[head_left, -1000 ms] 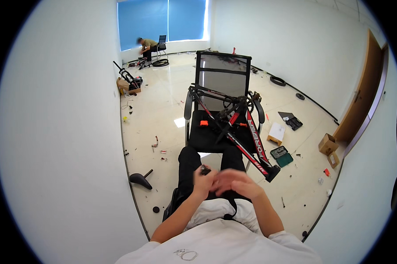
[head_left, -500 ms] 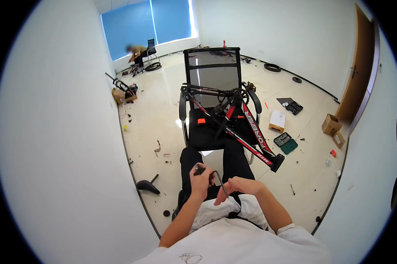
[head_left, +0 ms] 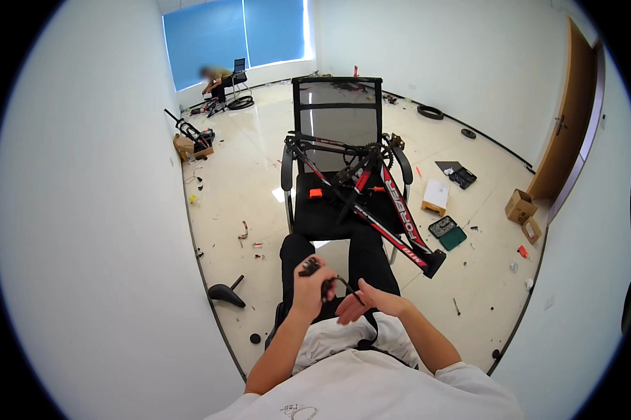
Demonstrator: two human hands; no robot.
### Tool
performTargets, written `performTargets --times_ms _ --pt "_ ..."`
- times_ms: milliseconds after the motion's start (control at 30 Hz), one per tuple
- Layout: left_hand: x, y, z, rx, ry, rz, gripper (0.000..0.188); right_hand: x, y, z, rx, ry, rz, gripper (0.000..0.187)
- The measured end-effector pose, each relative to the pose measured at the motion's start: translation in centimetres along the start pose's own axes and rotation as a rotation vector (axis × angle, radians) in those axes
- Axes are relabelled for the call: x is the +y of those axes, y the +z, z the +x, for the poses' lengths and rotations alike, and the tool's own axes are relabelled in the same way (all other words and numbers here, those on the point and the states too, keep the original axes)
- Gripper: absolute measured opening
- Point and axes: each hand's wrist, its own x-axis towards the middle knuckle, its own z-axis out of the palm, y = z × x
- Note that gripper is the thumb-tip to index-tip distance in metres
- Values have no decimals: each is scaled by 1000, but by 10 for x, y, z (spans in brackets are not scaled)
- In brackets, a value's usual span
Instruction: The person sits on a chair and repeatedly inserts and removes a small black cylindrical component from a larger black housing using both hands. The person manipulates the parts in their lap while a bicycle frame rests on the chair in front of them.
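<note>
My left hand [head_left: 308, 288] is closed around a small black part [head_left: 325, 290], of a kind I cannot make out. A thin, bent dark rod [head_left: 348, 288] runs from it toward my right hand [head_left: 371, 301]. That hand is open, fingers stretched out, close beside the rod's end; whether it touches is unclear. Both hands are above my lap. Beyond my knees, a black and red bicycle frame [head_left: 401, 206] lies across the seat of a black mesh chair [head_left: 338, 115], with an orange object [head_left: 315, 193] on the seat beside it.
A bicycle saddle [head_left: 226, 295] lies on the floor at left. To the right are a green tool case [head_left: 452, 236], a white-topped stand [head_left: 435, 195] and cardboard boxes [head_left: 520, 206]. Small loose parts are scattered around. Far off, a person [head_left: 219, 78] bends forward on a chair.
The rod has swung to a flatter slant. My right hand has turned, its fingers now pointing more to the left. The view has shifted slightly.
</note>
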Motion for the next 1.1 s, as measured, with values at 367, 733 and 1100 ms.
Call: performTargets --times_ms 367,733,1100 --pt "-52 24 -22 -129 -50 292 14 -103 0 17 364 -592 -433 39" --pt "6 1 -7 16 -68 -121 15 -22 15 7 -141 -44 79 80" --pt "-12 12 -6 118 167 -84 17 -15 42 -1 -130 -151 646 44"
